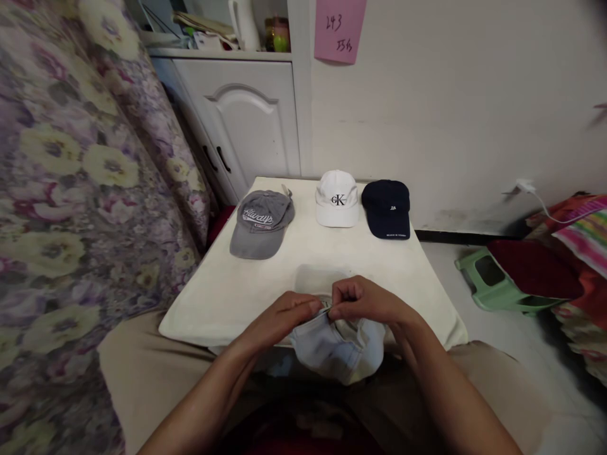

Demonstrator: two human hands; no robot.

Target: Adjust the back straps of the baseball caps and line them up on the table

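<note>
Between my hands is a pale blue-grey baseball cap (327,351), at the table's near edge, its inside partly facing up. My left hand (289,311) grips the cap's edge on the left, fingers closed over it. On the right, my right hand (363,300) pinches the rim close to the left fingertips. What lies between the fingertips is too small to make out. Farther back on the table lie a grey cap (260,237) with white lettering, a white cap (336,196) with black letters, and a navy cap (386,208).
A cream cloth covers the small table (213,297). Behind it stand a white cabinet (246,120) and a wall with a pink note (339,28). A floral curtain (95,189) hangs at left. To the right is a green stool (484,278) with a dark red top.
</note>
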